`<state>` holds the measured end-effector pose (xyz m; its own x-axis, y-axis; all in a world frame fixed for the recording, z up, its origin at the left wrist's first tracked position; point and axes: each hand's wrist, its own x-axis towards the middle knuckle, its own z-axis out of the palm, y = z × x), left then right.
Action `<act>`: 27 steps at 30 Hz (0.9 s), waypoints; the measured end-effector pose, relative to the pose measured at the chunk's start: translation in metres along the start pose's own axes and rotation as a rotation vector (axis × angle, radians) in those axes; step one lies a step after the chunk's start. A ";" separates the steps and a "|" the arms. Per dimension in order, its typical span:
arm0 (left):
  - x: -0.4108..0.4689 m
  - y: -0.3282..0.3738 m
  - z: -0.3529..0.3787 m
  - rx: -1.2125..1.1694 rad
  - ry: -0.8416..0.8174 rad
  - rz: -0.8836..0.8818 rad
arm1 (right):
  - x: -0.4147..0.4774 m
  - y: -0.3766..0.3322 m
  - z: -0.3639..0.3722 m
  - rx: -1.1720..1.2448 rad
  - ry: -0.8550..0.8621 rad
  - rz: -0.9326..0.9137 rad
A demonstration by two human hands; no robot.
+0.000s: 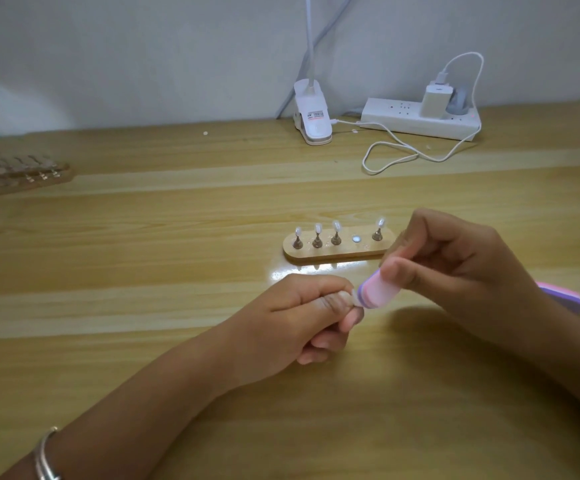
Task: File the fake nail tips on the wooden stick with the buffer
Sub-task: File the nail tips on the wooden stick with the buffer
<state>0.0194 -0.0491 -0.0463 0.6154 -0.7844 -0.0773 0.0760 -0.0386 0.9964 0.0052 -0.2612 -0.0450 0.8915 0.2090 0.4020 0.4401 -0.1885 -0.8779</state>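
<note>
Item: nail tip point(355, 300), mostly hidden; our left hand point(312, 313) pinches it just in front of wooden stand point(337, 255), steadying edge for filing. Our right hand point(454, 265) pinches pink-purple buffer point(380, 289), end touching tip. Stand: four tips point(317, 228) upright, one socket point(356, 239) vacant; we judge ours belongs there.

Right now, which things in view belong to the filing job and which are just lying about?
Job: buffer, gripped by the right hand; nail tip, pinched by the left hand, mostly hidden; wooden stand holding four tips, one spot bare.
Lying about: second stand far left, blurred; clip lamp; power strip with charger and cable.
</note>
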 end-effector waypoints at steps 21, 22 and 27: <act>-0.003 -0.003 0.003 0.458 0.214 0.355 | 0.003 -0.006 -0.004 0.381 0.200 0.193; -0.003 -0.004 0.003 0.486 0.266 0.377 | 0.001 -0.007 -0.003 0.402 0.176 0.199; -0.002 -0.006 -0.001 0.528 0.417 0.403 | -0.006 -0.012 0.007 0.301 0.089 0.203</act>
<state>0.0188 -0.0469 -0.0522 0.7678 -0.5075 0.3910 -0.5348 -0.1717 0.8273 -0.0058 -0.2540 -0.0388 0.9691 0.1092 0.2212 0.2138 0.0761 -0.9739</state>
